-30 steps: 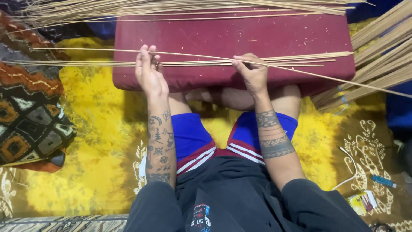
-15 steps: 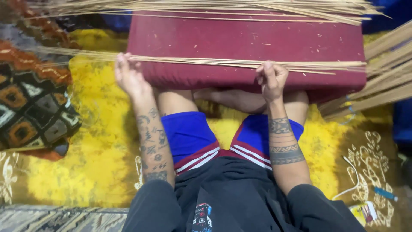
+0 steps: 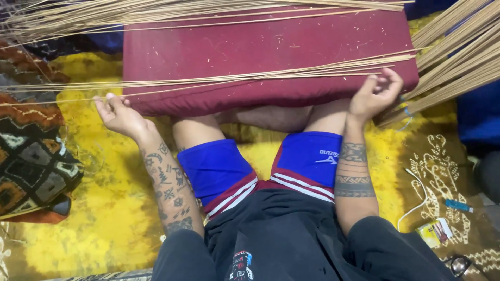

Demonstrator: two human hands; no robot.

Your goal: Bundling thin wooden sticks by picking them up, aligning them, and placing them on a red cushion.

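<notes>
**Hands spread wide along the strip bundle**

We see both hands farther apart than half a second ago: the left hand (image 3: 119,113) has slid out past the cushion's left corner, the right hand (image 3: 376,93) out to its right end, so the bundle of long, thin, pale straw-coloured strips (image 3: 250,78) now lies stretched and flattened between them. The left grip pinches the strips between thumb and fingers; the right fingers curl closed around the bundle's other end. The strips look stiff, dry and splintery, lying across the front edge of the flat, rectangular maroon fabric cushion (image 3: 260,44), which rests over our crossed legs. Beneath lies a yellow patterned floor cloth (image 3: 99,218).
</notes>
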